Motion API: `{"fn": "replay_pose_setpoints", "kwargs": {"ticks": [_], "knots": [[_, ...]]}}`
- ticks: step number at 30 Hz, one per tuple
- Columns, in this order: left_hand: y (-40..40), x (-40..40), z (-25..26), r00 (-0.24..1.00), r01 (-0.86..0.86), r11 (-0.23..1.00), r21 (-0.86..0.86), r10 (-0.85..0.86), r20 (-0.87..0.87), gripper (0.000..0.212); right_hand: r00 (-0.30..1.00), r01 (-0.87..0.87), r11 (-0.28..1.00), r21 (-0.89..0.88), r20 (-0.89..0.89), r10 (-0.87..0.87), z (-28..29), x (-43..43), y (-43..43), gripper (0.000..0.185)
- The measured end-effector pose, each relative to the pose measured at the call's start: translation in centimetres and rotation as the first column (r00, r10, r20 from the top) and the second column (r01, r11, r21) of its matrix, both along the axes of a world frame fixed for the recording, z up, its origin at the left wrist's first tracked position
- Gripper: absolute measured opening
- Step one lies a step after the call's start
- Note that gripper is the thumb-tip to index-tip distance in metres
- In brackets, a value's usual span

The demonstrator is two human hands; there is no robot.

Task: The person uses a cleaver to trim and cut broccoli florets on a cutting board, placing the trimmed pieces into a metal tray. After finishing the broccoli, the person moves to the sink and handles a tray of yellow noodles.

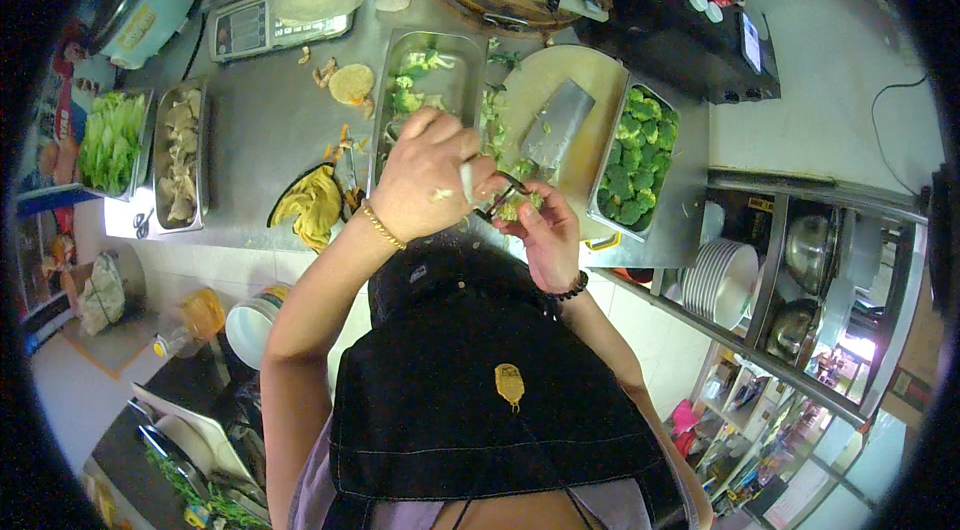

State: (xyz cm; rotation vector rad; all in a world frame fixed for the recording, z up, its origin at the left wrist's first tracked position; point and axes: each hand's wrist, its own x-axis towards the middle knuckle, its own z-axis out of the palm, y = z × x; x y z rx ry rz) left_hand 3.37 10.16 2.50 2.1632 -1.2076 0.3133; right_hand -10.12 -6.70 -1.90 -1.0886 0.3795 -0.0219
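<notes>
My left hand point(435, 173), with a gold bracelet at the wrist, grips what looks like a black-framed vegetable peeler point(511, 194). A piece of broccoli point(523, 207) is held in the fingers of my right hand point(553, 233), right against the peeler. Both hands are above the counter's front edge. Behind my left hand a steel pan point(469, 57) contains some broccoli pieces. Trimmings point(491, 117) lie between that pan and a round cutting board point(592, 68), on which a cleaver point(559, 124) rests flat. To the right stands a steel pan point(598, 203) filled with broccoli florets point(637, 162).
A yellow cloth point(319, 211) and a round yellowish sponge-like pad point(351, 84) lie left of the middle pan. Farther left are a pan of mushroom-like pieces point(180, 155) and one of leafy greens point(112, 140). A digital scale point(240, 31) stands at the back.
</notes>
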Motion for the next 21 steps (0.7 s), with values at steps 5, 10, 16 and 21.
{"fn": "replay_pose_setpoints", "kwargs": {"ticks": [5,10,16,21], "knots": [[0.9,2.1,-2.3,0.995,-0.039,0.998,0.039,0.036,0.092,0.018,0.993,0.010,0.991,0.131,-0.114,0.005,-1.0,0.0,0.0,0.024],[1.7,1.6,-0.6,0.998,-0.054,0.998,0.042,0.055,-0.021,0.017,0.987,-0.012,0.945,0.327,-0.148,0.063,0.4,0.0,0.2,0.024],[1.8,3.1,-2.4,1.000,0.023,1.000,0.001,-0.023,0.019,0.015,0.965,-0.137,0.764,0.630,-0.088,0.246,0.1,-0.2,0.0,0.030],[1.2,1.9,0.1,0.996,0.071,0.997,0.043,-0.068,-0.050,0.020,0.949,-0.091,0.673,0.734,-0.141,0.281,-1.0,-0.5,-0.6,0.033]]}}
